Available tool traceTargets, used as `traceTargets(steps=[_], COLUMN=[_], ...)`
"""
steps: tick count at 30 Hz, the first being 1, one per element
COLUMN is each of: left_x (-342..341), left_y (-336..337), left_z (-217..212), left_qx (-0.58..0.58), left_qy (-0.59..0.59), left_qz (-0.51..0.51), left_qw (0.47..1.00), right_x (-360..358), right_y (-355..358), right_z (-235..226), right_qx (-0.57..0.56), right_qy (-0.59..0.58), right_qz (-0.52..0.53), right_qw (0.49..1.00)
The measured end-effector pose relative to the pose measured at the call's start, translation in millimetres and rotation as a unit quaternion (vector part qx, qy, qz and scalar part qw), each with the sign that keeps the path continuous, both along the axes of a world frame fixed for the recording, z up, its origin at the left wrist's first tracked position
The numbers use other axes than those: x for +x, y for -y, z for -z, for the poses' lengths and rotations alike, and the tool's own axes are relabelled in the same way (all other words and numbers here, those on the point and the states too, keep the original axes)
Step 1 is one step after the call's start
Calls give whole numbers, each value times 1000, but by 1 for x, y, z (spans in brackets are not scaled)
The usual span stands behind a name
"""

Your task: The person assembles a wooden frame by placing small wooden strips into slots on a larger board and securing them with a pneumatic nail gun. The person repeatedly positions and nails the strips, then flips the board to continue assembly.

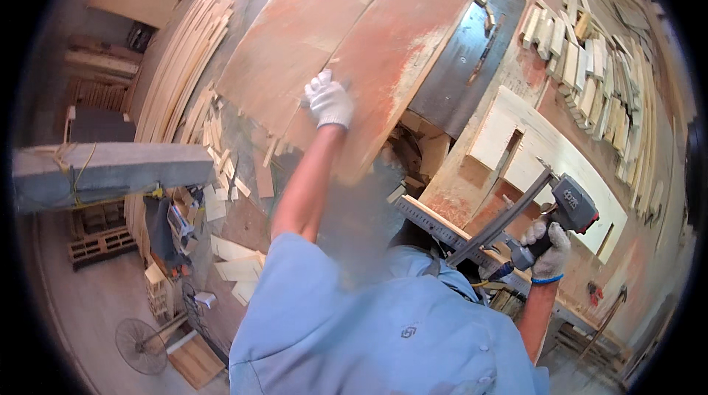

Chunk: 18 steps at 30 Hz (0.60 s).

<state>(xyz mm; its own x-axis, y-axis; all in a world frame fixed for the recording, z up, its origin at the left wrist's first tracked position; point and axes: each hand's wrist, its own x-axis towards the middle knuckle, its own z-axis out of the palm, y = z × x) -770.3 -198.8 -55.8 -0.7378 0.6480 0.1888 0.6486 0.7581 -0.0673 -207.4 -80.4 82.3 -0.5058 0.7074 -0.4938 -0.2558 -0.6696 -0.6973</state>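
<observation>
My left hand (330,102), in a white glove, reaches forward over a large reddish wooden board (383,48). Its fingers are curled against the surface, and small dark bits stick out beside them; what they grip cannot be made out. At the right, my right hand (550,251), also gloved, is wrapped round the handle of a pneumatic nail gun (575,205). The gun's long straight magazine (501,222) points away toward the lower middle. Under and behind the gun lies a pale plywood panel (546,146) with slots cut in it.
Stacked wood strips (590,70) cover the far right bench, and long boards (184,63) lie at the left. A dark metal plate (472,56) runs between the tables. A grey beam (110,170) juts in from the left. Below it stands a round fan (141,346) on the floor.
</observation>
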Motion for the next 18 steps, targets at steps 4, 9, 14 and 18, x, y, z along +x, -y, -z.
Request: traceTargets(steps=[4,9,14,18], left_x=[-4,18,46,148], left_y=[12,11,4,-27], left_z=[31,3,-24,-123], left_qx=[-3,-9,146,299], left_qy=[-63,40,77,506], left_qz=[16,86,130,59], left_qw=[998,995,978,807], right_x=[-8,-16,-29,-29], right_y=[18,24,24,14], right_z=[-8,-8,-16,-15], right_qx=[-12,6,-13,-5], right_qy=[6,6,4,-67], right_qz=[14,29,35,-2], right_qw=[1000,1000,999,998])
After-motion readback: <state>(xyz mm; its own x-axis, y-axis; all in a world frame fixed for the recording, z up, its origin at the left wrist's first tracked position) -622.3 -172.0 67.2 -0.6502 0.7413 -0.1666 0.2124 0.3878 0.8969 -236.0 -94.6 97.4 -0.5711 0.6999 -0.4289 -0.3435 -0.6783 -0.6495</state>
